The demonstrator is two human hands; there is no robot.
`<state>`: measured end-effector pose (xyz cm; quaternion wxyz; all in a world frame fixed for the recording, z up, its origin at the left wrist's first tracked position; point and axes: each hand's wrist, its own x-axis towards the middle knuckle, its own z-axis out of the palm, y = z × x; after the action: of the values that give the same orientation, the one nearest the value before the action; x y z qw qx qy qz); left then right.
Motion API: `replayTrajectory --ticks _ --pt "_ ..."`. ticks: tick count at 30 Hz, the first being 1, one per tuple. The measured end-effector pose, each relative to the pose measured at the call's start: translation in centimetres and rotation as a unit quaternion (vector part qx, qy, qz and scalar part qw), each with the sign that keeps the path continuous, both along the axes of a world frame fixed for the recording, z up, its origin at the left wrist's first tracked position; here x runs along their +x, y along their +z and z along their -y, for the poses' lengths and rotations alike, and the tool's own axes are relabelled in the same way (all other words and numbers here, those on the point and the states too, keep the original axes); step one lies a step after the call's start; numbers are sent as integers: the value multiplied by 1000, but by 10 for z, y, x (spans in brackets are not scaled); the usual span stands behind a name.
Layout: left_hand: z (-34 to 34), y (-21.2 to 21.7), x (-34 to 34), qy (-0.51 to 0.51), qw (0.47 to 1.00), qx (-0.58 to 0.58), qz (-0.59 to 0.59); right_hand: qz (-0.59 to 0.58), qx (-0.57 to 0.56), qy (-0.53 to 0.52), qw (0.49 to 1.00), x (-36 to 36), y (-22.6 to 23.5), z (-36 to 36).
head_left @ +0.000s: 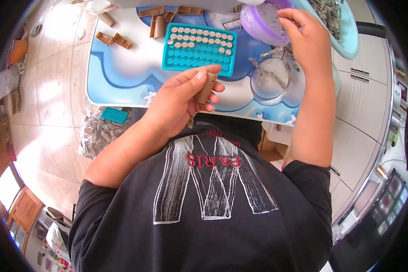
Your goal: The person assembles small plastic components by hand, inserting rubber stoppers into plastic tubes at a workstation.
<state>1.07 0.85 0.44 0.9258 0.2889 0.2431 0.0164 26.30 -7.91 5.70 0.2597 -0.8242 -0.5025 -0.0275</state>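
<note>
My left hand (181,90) is wrapped round a small brown plastic casing (206,88), held upright in front of my chest. My right hand (303,31) reaches over the rim of a purple bowl (251,29) with small thin pieces in it. The fingers are bent in a pinch; whatever lies between them is too small to make out. Just beyond my left hand stands a teal tray (165,56) of round pegs, several rows of them topped with pale round caps (199,38).
Loose brown casings (122,41) lie at the table's far left. Tangled wire pieces (272,72) lie right of the teal tray. A light-blue basin (349,45) holds grey wiry parts. A clear bag of brown parts (95,136) sits below the table's left edge, a small teal tray (114,115) on it.
</note>
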Motion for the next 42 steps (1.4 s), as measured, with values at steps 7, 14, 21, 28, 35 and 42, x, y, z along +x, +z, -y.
replayTrajectory --ticks 7,14,21,28,35,42 --pt "-1 -5 0 4 994 -110 3 -223 159 335 901 21 -20 -34" --pt "-3 -9 3 4 988 -153 32 -104 -149 -38 983 6 7 -34" --pt "1 -10 5 16 989 -146 13 -17 91 12 996 14 -23 -8" --pt "2 -5 6 17 990 -138 8 -404 284 -83 866 4 -23 14" --pt "4 -6 6 15 991 -134 9 -359 275 -101 886 2 -27 13" --pt "4 -6 6 17 990 -137 4 -286 229 -119 923 -3 -18 8"
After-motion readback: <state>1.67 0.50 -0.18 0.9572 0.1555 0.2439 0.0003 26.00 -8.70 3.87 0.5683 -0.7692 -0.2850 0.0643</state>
